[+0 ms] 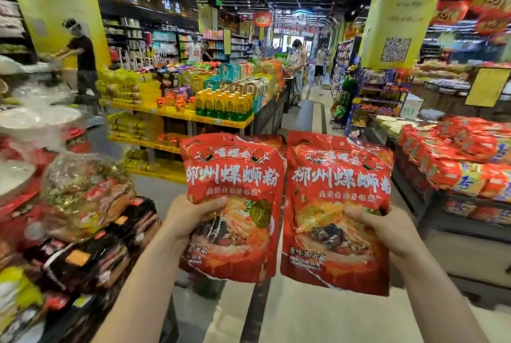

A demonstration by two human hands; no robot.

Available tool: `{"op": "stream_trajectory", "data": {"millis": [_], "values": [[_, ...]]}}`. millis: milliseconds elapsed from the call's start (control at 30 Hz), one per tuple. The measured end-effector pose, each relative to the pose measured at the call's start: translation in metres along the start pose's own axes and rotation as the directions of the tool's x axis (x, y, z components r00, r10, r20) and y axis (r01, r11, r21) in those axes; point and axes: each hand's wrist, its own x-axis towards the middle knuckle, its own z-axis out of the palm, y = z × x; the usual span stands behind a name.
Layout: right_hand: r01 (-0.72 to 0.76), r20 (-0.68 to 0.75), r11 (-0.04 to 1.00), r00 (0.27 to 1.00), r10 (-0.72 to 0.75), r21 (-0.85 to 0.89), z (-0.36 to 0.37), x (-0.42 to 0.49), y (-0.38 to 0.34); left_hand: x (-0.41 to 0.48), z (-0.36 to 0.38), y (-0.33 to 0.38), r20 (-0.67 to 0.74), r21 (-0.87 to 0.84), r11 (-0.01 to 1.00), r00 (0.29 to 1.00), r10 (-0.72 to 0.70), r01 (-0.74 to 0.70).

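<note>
"How far along was the person?"

"Both were picked up. The left hand (193,215) gripped the left pouch (235,177) by its side edge with the thumb across the front, and the right hand (387,229) clamped the right pouch (340,177) the same way. They stood upright, side by side and nearly touching, above the aisle floor (304,315)."

"What was left?"

"Likely comparing them, then keeping or shelving them. No basket showed."

"And the material?"

"Glossy red plastic film, flat and rectangular, soft-sided and lumpy inside, crinkled where the fingers pressed. Similar red packets (456,160) were heaped on the display to the right."
</note>
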Motion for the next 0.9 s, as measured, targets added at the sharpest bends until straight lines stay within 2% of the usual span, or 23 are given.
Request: {"op": "stream_trajectory", "data": {"millis": [233,467,567,700,900], "values": [[-0.013,-0.017,1.0,1.0,0.012,-0.028,0.048,0.141,-0.015,0.149,0.021,0.014,-0.005,-0.003,0.999,0.999,-0.041,0.041],[-0.048,0.134,0.998,0.99,0.053,-0.041,0.109,0.283,-0.001,0.264,0.02,-0.003,-0.084,-0.002,0.998,0.994,-0.064,0.064],[-0.046,0.232,0.997,0.971,0.059,-0.06,0.144,0.353,0.01,0.312,0.018,-0.016,-0.189,-0.037,0.996,0.978,-0.087,0.081],[-0.055,0.385,0.995,0.919,0.084,-0.085,0.198,0.454,0.03,0.375,0.017,-0.041,-0.343,-0.091,0.989,0.929,-0.138,0.113],[-0.065,0.62,0.976,0.763,0.184,-0.21,0.289,0.576,0.055,0.434,0.005,-0.088,-0.551,-0.209,0.969,0.803,-0.228,0.132]]}}
